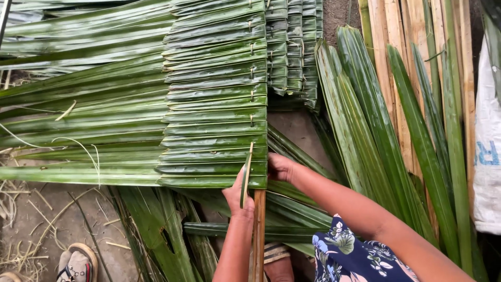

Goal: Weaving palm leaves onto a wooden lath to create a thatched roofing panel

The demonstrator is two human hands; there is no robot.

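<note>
On bare, packed earth littered with dry straw, a panel of folded palm leaves [214, 99] lay spread flat, its long green blades running off to the left and its folded edge pinned along a wooden stick [259, 230] that ran down toward the person. At the panel's near edge the left hand [238, 197] pinched a thin green sliver [246, 177], standing upright against the last fold. The right hand [281, 167] gripped the folded edge of that lowest leaf, fingers curled onto it. Loose palm leaves [376, 136] lay piled to the right over pale wooden slats [389, 47], beside a white sack [488, 151]. A sandal [77, 265] rested on the ground at lower left.
</note>
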